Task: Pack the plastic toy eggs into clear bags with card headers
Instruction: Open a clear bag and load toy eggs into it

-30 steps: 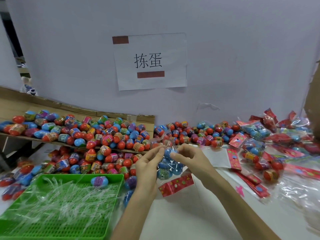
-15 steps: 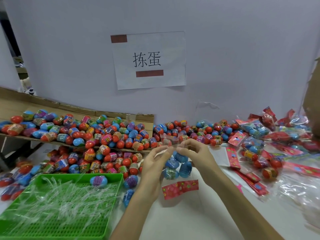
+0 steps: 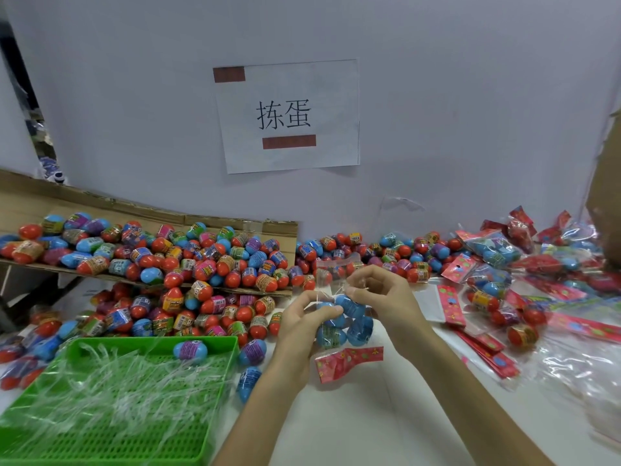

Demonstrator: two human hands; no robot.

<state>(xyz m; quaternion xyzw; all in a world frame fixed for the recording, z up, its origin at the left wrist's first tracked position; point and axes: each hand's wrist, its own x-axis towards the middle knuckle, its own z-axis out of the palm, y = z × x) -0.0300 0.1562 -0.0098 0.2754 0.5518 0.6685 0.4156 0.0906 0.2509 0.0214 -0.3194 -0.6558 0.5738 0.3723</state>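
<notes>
Several blue eggs (image 3: 342,322) contained in clear bag (image 3: 332,270), frame centre; bag neck pinched by left hand (image 3: 299,331) and right hand (image 3: 383,297); eggs hung below grip, card header (image 3: 349,359) lowest.

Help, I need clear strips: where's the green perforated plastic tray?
Head view, lower left: the green perforated plastic tray lies left of the left hand, near the loose egg pile.

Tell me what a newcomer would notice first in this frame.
A heap of red and blue toy eggs covers the cardboard and table at left and centre. In front, the left hand and right hand hold a clear bag of blue eggs, a red card header just below it. A paper sign hangs on the wall above.
</notes>
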